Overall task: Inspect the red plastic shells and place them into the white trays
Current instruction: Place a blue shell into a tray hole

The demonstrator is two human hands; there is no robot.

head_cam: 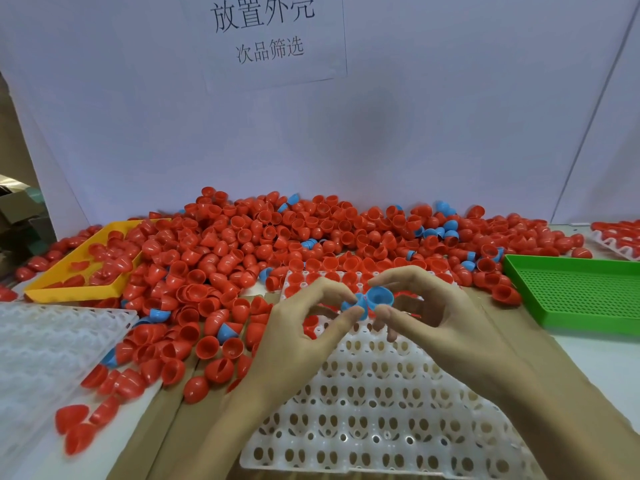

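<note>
Evidently sorting, the left hand (304, 327) and right hand (426, 317) each pinch a blue shell (379, 296) above the near white tray (381, 410), perhaps separating two stuck pieces.

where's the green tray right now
In the head view the green tray sits at the right, beside the red shell pile, right of the right hand.
</note>
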